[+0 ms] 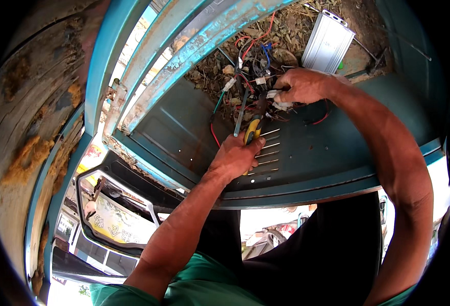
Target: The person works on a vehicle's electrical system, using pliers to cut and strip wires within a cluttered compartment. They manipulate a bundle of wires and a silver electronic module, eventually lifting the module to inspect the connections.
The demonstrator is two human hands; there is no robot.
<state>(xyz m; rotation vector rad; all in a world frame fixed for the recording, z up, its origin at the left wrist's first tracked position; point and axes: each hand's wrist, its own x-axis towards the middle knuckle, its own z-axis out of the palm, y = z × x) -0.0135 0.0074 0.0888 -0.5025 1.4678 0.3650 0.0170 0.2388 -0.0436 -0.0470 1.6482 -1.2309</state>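
Item: wire bundle, red, blue and black, with white connectors, spilling over the upper edge of a teal metal panel.

Right hand: fingers closing on a white connector, pinning it steady.

Left hand: fingers wrapping the yellow-handled tool, tip pointing into the wires.

Surroundings: slotted vents beside the left hand; ribbed silver box lying beyond on dry leaf litter; rusting teal frame bars running to the left.

A teal painted sheet-metal panel with a row of narrow slots carries the work. At its far edge lie a tangle of red, blue, green and black wires, dry leaf litter, and a ribbed silver metal box.
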